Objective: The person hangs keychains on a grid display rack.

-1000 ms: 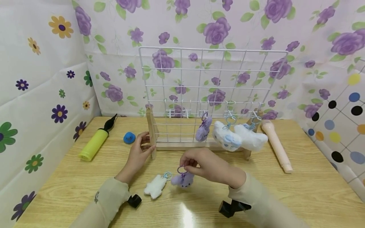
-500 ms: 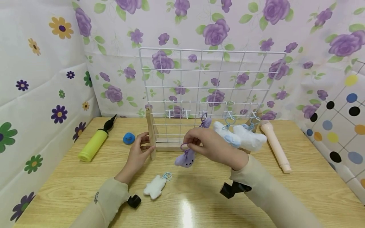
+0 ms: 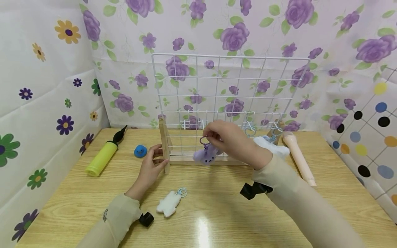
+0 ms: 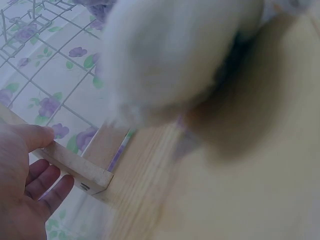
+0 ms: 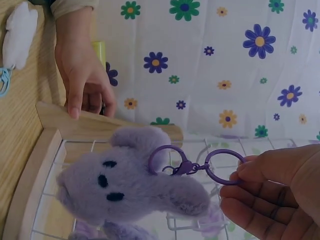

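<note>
Here, right hand: my right hand (image 3: 231, 139) pinches the purple metal key ring (image 5: 223, 166) between thumb and fingertips (image 5: 250, 172); the fingers are closed on the ring
Plush on the ring: the small purple plush animal with black eyes (image 3: 207, 155) hangs below that ring by a clasp, off the table, just in front of the lower rows of the white wire grid panel (image 3: 229, 82)
Left hand: my left hand (image 3: 151, 167) grips the light wooden upright foot (image 3: 164, 144) at the panel's left end; thumb on one face, fingers curled round the other
Near the left hand: a small white plush toy with a pale blue ring (image 3: 169, 203) lies flat on the wooden table (image 3: 93, 199), apart from both hands
On the panel: a white plush (image 3: 273, 146) hangs from the hooks on the right, partly hidden by my right arm
Further out: a yellow hand pump with a black nozzle (image 3: 103, 155) and a small blue round toy (image 3: 140, 151) lie left of the panel; a long pale pink cylinder (image 3: 299, 156) lies to its right
</note>
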{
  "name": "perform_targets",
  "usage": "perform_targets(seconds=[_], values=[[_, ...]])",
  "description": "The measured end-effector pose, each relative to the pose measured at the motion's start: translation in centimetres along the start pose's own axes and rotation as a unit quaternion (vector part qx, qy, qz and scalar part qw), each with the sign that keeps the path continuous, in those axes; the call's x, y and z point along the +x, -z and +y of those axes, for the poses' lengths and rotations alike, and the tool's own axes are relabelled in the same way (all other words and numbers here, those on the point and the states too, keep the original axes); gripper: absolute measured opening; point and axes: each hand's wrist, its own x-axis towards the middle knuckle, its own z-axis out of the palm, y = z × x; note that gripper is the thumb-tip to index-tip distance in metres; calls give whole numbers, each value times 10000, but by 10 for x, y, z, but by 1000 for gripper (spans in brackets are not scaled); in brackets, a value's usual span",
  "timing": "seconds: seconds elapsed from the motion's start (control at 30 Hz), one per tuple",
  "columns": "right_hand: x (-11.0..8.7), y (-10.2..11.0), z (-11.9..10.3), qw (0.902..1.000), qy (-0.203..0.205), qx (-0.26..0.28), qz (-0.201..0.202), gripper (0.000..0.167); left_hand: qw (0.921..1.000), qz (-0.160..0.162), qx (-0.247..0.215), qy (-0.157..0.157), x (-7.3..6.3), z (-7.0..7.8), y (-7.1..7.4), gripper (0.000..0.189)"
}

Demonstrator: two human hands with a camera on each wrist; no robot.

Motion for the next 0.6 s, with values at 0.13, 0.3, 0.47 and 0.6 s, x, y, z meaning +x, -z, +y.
perform_targets(seconds=[0.13, 0.3, 0.47, 0.6], values=[[6, 3, 2, 9998, -65, -143, 121, 7, 10000, 40, 29, -79, 1, -8, 0, 59], [13, 3, 4, 9995, -109, -222, 207, 6, 9997, 65, 16, -231, 2, -15, 0, 58], [17, 1, 6, 9993, -209, -283, 145, 6, 9997, 76, 16, -236, 3, -15, 0, 58], [21, 0, 8, 9986, -341, -407, 28, 7, 9997, 84, 14, -213, 3, -15, 0, 58]])
